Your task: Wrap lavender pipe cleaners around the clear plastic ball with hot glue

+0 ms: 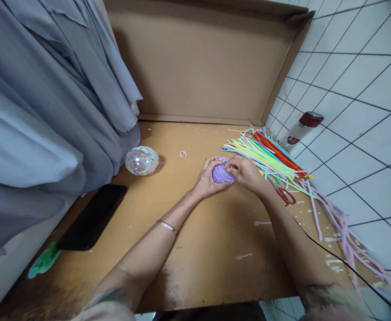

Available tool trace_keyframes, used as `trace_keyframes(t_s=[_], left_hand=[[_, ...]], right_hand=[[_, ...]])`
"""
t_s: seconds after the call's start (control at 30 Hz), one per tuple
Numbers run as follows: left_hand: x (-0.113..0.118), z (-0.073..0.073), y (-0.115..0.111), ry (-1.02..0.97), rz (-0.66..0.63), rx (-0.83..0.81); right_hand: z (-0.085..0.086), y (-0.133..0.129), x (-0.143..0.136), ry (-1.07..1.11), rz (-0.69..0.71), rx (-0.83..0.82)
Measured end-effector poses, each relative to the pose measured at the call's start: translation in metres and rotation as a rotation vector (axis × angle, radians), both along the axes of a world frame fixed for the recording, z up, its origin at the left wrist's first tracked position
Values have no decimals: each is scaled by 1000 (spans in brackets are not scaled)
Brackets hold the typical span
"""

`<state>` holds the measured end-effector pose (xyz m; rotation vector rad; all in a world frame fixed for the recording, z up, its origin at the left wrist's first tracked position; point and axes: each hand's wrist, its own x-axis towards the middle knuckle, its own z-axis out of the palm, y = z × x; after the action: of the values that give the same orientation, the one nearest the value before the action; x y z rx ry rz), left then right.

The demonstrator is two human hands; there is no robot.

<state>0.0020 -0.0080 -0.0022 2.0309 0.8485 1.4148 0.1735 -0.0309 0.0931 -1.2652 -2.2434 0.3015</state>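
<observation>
A purple ball (221, 174), its surface ridged with wound fuzzy strands like pipe cleaners, sits above the table in front of me. My left hand (207, 178) is wrapped round its left side, thumb and fingers closed on it. At the ball's upper right, my right hand (244, 171) is closed in a pinch against the surface; whatever its fingertips hold is too small to make out. Just beyond the right hand lies a heap of colourful pipe cleaners (265, 154). A pair of scissors with red handles (286, 196) rests beside that heap, partly covered.
A clear ball with coloured specks (142, 160) stands left on the table (209, 258). A small pale curl (183, 154) lies nearby. Left are a black phone (93, 217) and grey cloth (48, 111). At right stand a red-lidded jar (302, 129) and a black cable (336, 257).
</observation>
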Motion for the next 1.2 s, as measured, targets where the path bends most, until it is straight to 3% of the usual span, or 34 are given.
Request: trace_keyframes(t_s=[1.2], left_hand=[[-1,2,-4,92,56,62]], right_hand=[[2,-1,-2,-34,-40,-34]])
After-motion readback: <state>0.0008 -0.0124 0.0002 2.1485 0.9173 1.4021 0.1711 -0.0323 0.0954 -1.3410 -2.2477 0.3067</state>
